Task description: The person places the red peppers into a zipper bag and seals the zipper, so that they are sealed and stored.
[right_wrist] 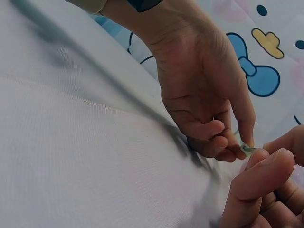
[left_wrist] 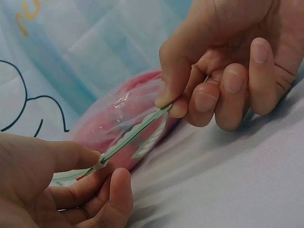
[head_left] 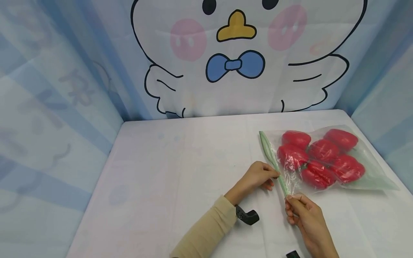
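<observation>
A clear zipper bag [head_left: 371, 181] lies at the right of the table with several red bell peppers [head_left: 322, 150] inside. Along its left side runs the green zip strip [head_left: 268, 147] of its mouth. My left hand [head_left: 256, 175] pinches the strip partway along between thumb and index finger; a small whitish slider [left_wrist: 99, 165] shows at those fingertips in the left wrist view. At the strip's near end, my right hand [head_left: 304, 213] pinches the bag's corner, its other fingers curled beneath. Between the two hands the strip [left_wrist: 130, 135] is stretched straight.
A white cloth [head_left: 155, 179] covers the table. Behind it hangs a curtain [head_left: 193, 89] with a cartoon figure, and more curtains enclose both sides. A black wrist device [head_left: 247, 216] sits at the left sleeve cuff [head_left: 226, 211].
</observation>
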Available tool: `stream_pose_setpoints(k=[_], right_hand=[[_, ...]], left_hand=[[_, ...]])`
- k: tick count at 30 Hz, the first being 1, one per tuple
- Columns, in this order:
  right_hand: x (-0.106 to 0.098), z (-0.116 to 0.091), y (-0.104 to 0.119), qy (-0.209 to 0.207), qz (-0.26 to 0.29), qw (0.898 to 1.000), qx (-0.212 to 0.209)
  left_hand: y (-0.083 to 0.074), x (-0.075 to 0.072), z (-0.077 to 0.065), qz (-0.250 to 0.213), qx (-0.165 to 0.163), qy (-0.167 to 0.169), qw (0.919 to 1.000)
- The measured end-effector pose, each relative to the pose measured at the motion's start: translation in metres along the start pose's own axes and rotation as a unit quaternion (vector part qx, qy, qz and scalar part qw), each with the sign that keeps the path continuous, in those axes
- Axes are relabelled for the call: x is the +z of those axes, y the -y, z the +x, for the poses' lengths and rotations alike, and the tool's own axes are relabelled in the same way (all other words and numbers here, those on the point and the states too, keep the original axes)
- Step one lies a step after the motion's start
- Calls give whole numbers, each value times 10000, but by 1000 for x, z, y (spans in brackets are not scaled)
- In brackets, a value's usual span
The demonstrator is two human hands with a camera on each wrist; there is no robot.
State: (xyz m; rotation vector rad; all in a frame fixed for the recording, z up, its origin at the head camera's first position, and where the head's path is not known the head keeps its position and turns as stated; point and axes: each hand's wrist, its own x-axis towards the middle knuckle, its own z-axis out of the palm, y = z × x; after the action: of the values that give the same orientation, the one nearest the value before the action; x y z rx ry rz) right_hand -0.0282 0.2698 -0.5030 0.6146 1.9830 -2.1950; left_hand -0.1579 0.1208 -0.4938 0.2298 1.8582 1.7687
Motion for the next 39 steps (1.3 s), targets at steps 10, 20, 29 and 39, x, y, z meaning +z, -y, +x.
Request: stream_pose_setpoints(k=[10,20,29,39], right_hand=[[0,1,1,-80,-19,9999,131],[1,0,2,-163,-49,9995,248],[1,1,3,-170,-44,9995,281],[1,0,3,-156,-49,9994,311]], left_hand=[[-2,3,5,-12,41,-328,9995],[-1,8,9,-75,293,-708,9970],[-2,6,17,-524,352,-841,9945],[-2,3,25,-870,349,-864,9918]])
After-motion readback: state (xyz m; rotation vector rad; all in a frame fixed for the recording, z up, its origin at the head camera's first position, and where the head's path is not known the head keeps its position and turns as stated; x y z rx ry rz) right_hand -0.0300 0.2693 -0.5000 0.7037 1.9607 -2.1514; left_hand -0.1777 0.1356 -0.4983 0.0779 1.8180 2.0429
